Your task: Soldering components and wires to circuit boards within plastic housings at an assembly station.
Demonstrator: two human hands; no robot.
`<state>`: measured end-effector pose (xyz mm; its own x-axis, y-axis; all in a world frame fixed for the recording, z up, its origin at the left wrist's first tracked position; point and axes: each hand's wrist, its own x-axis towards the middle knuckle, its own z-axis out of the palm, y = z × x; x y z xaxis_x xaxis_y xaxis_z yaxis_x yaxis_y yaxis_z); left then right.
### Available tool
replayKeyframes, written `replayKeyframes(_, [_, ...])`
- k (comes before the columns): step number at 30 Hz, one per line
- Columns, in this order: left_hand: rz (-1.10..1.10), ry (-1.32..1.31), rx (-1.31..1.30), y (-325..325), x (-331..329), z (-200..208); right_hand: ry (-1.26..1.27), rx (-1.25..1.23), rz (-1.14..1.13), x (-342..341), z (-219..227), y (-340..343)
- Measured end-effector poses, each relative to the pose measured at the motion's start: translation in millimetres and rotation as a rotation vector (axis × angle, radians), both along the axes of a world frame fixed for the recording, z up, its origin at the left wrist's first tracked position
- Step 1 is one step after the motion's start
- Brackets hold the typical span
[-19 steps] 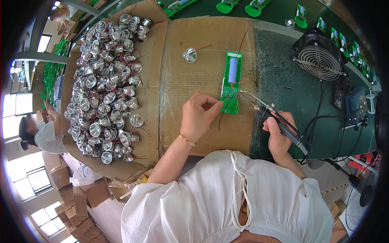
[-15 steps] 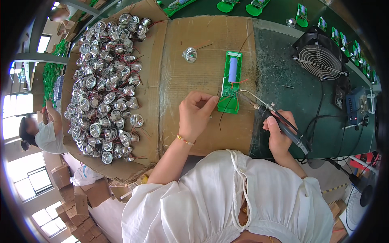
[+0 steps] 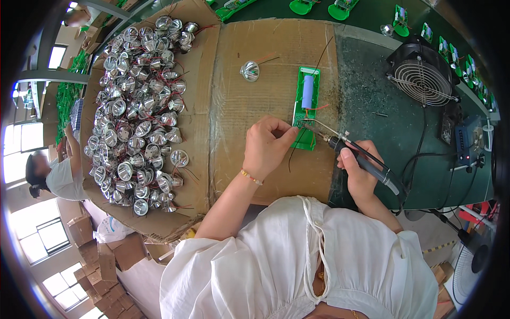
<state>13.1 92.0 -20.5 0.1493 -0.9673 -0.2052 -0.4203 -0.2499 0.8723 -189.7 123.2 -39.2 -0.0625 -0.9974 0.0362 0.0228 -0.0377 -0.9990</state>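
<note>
A green plastic case [image 3: 304,142] lies on the cardboard, with a lavender cylindrical battery [image 3: 307,91] and a small circuit board inside it. Red and black thin wires stick out around the board. At the case's left edge my left hand [image 3: 270,149] is closed in a pinch on a thin wire, its fingertips beside the board. My right hand [image 3: 361,173] grips a soldering iron [image 3: 381,175] with a thin metal tube along it. The iron's tip reaches the board close to my left fingertips; exact contact is too small to tell.
A carton of silvery reflector cups [image 3: 135,127] with wires stands at left. One loose reflector cup [image 3: 249,71] lies on the cardboard mat [image 3: 239,106]. At right are a black fan [image 3: 422,80] and a blue control box [image 3: 468,142]. Several green cases line the far edge; another person [image 3: 58,173] is at far left.
My left hand has moved right, up to the board. My right hand has brought the soldering iron slightly left, its tip now nearer my left fingertips.
</note>
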Motion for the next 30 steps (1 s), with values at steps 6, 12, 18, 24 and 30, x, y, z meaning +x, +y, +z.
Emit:
replayKeyframes(6, [-0.013,-0.017,0.02,-2,2,1,-0.257,0.168,-0.068,3,3,-1])
replayKeyframes(12, [-0.017,0.008,0.073,-2,3,0,-0.213,0.079,-0.081,-3,8,0])
replayKeyframes(18, [-0.014,0.006,0.067,-5,3,2,-0.165,0.018,-0.094,-11,3,-1])
replayKeyframes(24, [-0.033,0.036,0.156,-4,11,9,-0.032,-0.078,-0.247,-33,-4,-13])
replayKeyframes(30, [-0.153,0.021,0.147,-61,7,5,0.05,-0.054,-0.263,-38,-12,-20])
